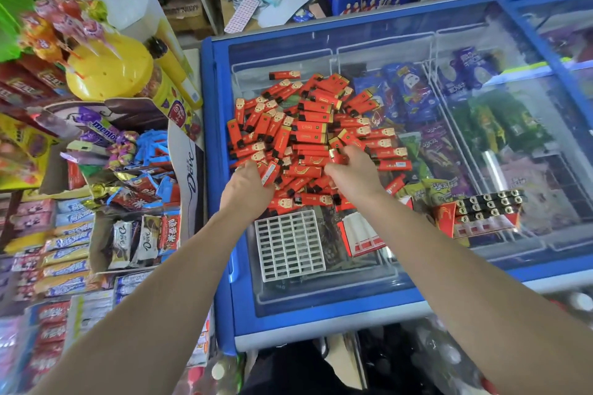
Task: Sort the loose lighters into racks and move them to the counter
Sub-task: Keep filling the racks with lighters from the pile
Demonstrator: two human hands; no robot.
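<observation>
Lighters, red with black caps, lie in one loose heap on the glass lid of the blue chest freezer, too many and too overlapped for me to count, with a single stray at 12 o'clock of the heap. My left hand rests at the heap's 7 o'clock edge with its fingers curled down around a few of them, and my right hand sits at 5 o'clock, fingertips pinching into the pile around one or two more. At 6 o'clock of the heap, just beside my left wrist, lies one white plastic rack, a grid whose slots hold nothing. To its 3 o'clock is one red-and-white flat box, partly under my right forearm. At 4 o'clock of the heap stands one red display tray already packed with lighters, three rows of metal tops showing, roughly six to a row. Under the glass, wire baskets hold bagged frozen snacks whose print I cannot read. On the shelving at 9 o'clock I can read "Dove" on a curved white box and on two chocolate bars, "mentos" on a purple pack, and one yellow lollipop stand.
</observation>
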